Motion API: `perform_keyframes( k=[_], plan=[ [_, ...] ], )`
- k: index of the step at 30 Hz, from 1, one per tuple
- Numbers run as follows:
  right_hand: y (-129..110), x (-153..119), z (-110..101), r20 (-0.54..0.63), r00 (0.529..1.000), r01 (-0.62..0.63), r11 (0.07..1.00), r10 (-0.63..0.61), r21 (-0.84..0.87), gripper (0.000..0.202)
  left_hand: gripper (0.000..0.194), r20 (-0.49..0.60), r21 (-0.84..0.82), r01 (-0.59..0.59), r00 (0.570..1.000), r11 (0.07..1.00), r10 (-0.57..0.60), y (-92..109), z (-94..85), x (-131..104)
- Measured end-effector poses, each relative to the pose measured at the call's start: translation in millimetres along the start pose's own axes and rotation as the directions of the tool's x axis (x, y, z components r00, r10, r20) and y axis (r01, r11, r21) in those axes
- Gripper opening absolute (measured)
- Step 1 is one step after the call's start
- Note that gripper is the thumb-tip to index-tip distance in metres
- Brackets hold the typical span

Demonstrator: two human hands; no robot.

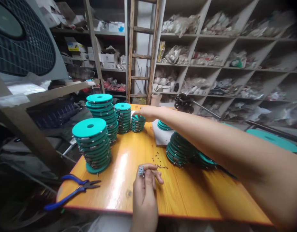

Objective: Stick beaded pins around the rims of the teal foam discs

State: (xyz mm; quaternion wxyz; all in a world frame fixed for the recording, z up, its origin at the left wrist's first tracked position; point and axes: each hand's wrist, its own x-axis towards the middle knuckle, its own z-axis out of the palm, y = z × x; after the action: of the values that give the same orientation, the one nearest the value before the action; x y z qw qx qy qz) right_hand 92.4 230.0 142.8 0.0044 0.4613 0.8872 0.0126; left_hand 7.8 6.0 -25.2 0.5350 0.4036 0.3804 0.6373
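Note:
My right hand [146,113] reaches far across the orange table [184,193] and rests on top of a short stack of teal discs [138,123]. My left hand [146,185] hovers near the front edge, its fingers pinched on a small cluster of silver beads [141,171]. Three taller stacks of teal discs stand to the left: a near one [92,144], a tilted far one [102,113] and a middle one [123,117]. Under my right forearm lies a leaning pile of teal discs [179,149]. Tiny dark beads [159,161] are scattered mid-table.
Blue-handled pliers [73,190] lie at the table's front left corner. A white board [161,135] holds a few more discs [163,125]. A wooden ladder [141,51] and shelves of bagged parts [211,58] stand behind. A large fan [23,38] is at upper left.

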Motion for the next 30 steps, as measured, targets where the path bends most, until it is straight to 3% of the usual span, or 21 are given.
perform_keyframes(
  k=[3, 5, 7, 10, 13, 17, 22, 26, 30],
  plan=[
    [2, -10, -11, 0.01, 0.999, 0.045, 0.998, -0.045, -0.051, 0.032, 0.041, 0.005, -0.121, 0.034, 0.999, 0.992, -0.033, 1, 1.3, 2],
    [1, -28, -22, -0.041, 0.995, 0.085, 0.994, -0.088, -0.064, 0.043, 0.044, -0.005, -0.165, 0.079, 0.997, 0.983, -0.08, 2, 2.0, 3],
    [-6, -57, -32, -0.117, 0.985, 0.118, 0.991, -0.124, -0.057, 0.052, 0.045, -0.016, -0.19, 0.13, 0.991, 0.973, -0.135, 5, 2.6, 3],
    [-27, -116, -30, -0.213, 0.959, 0.192, 0.981, -0.187, 0.003, 0.046, 0.047, -0.042, -0.246, 0.163, 0.983, 0.955, -0.179, 9, 3.8, 1],
    [-54, -174, -5, -0.415, 0.901, 0.233, 0.946, -0.123, 0.225, 0.027, 0.045, -0.119, -0.256, 0.107, 0.983, 0.961, -0.141, 18, 3.4, -5],
    [-77, -220, 35, -0.566, 0.824, 0.229, 0.933, -0.034, 0.277, 0.027, 0.046, -0.112, -0.12, 0.042, 0.992, 0.992, -0.055, 31, -2.8, -13],
    [-83, -237, 61, -0.633, 0.771, 0.183, 0.975, -0.063, 0.126, 0.024, 0.028, 0.042, 0.137, -0.064, 0.997, 0.989, 0.059, 35, -6.8, -16],
    [-84, -246, 77, -0.675, 0.725, 0.122, 0.99, -0.135, -0.067, 0.028, 0.02, 0.092, 0.247, -0.069, 0.995, 0.967, 0.047, 26, -1.0, -22],
    [-86, -258, 101, -0.711, 0.701, 0.081, 0.997, -0.065, -0.011, 0.026, 0.02, 0.188, 0.375, -0.151, 0.978, 0.915, 0.085, 17, 0.5, -31]
  ],
)
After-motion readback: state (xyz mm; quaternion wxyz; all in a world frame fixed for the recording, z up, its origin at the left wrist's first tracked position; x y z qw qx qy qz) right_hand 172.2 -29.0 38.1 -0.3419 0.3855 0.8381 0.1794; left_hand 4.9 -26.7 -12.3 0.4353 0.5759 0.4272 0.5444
